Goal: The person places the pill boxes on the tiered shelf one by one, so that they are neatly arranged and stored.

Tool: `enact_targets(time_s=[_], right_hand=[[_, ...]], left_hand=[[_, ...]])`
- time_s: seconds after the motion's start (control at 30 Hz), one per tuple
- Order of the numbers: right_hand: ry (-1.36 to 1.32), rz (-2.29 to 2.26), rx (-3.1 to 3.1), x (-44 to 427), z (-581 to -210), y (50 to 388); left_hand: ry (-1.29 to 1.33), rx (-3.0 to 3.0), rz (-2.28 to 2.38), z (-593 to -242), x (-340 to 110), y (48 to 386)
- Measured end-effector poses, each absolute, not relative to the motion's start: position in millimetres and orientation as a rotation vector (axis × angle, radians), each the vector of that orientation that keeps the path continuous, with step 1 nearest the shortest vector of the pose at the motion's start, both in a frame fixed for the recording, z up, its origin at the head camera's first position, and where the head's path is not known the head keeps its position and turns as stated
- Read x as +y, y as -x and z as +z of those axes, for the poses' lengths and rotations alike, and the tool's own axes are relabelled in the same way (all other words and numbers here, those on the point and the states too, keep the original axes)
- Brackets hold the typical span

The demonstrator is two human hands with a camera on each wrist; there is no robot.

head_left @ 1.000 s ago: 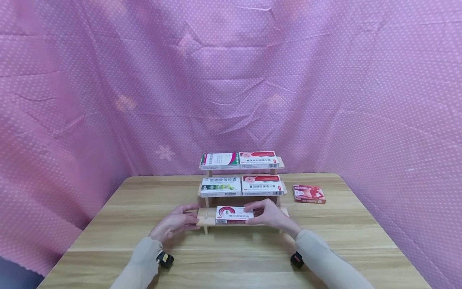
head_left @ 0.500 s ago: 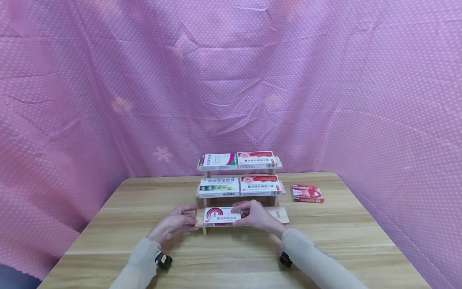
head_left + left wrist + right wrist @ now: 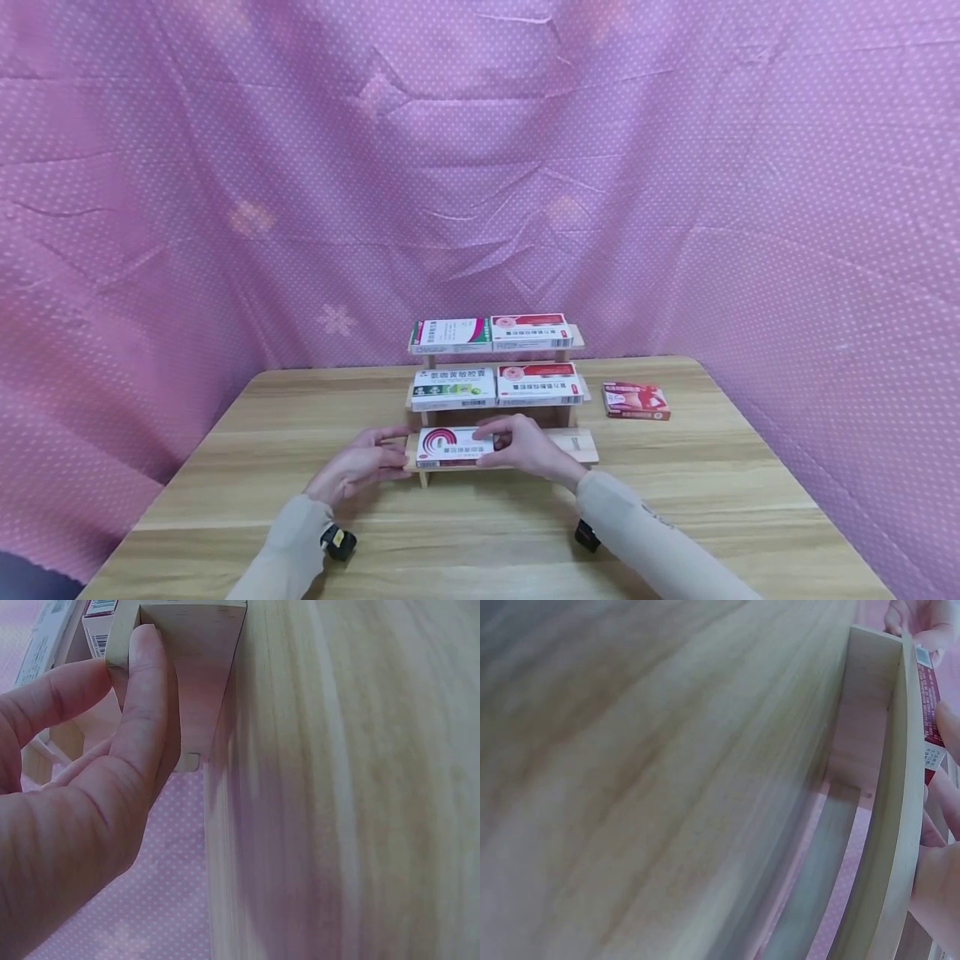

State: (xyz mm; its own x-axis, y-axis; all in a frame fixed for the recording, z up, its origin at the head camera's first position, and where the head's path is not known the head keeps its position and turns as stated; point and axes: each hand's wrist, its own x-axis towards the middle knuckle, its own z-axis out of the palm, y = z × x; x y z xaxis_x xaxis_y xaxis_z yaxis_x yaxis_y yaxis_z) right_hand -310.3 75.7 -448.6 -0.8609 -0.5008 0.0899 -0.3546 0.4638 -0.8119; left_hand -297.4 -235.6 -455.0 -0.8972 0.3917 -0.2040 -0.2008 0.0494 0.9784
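A three-tier wooden display rack (image 3: 577, 445) stands mid-table. On the left part of its lowest step lies a white medicine box with red arcs (image 3: 450, 447). My right hand (image 3: 528, 450) holds this box by its right end, thumb in front and fingers behind. In the right wrist view the box's dark red side (image 3: 930, 705) shows above the board, beside part of my right hand (image 3: 939, 877). My left hand (image 3: 360, 467) grips the left end of the lowest step. The left wrist view shows the left thumb and fingers pinching the board end (image 3: 118, 637).
Two medicine boxes lie on the middle tier, one white and green (image 3: 453, 387), one red and white (image 3: 540, 383). The top tier bears two more (image 3: 452, 332). A red box (image 3: 636, 401) lies on the table (image 3: 720, 483) right of the rack. A pink curtain (image 3: 480, 183) hangs behind.
My right hand has slid the red-arc medicine box leftward along the lowest step, mostly in the first half second. The left hand has stayed at the step's end. The view has shifted slightly.
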Motion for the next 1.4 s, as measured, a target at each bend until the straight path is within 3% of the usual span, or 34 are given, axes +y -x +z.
enact_targets(time_s=[1.4], right_hand=[[0.763,-1.424,2.506,96.0,-449.7,307.4]], left_hand=[[-0.205,1.950,1.883,-455.2,-235.8,298.5]])
